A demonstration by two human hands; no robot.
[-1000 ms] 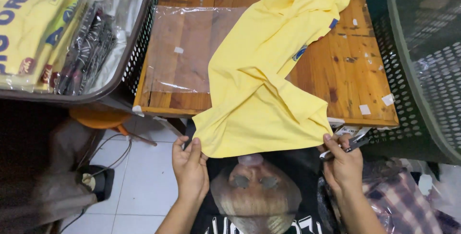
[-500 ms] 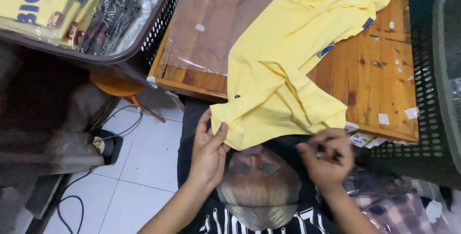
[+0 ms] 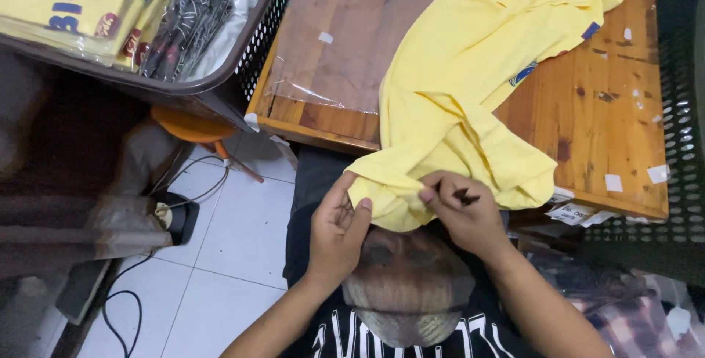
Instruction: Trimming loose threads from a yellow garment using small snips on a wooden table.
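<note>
The wooden tabletop [image 3: 587,108] carries a yellow shirt [image 3: 470,86] draped over its near edge, a clear plastic bag [image 3: 338,42] lying flat beside it, and scattered white stickers [image 3: 613,182].

Soft matt yellow cloth shirt [image 3: 470,101] lies on varnished wooden table [image 3: 587,123] (beside a glossy clear plastic bag [image 3: 338,42]).

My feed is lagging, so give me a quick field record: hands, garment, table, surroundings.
left hand: pinching the lower edge of the yellow shirt
right hand: gripping the same edge, a small dark object between its fingers
shirt: crumpled, draped across the wooden table, hem hanging off the near side
on table: clear plastic bag, lying flat left of the shirt
left side: dark basket with folded packed shirts
</note>
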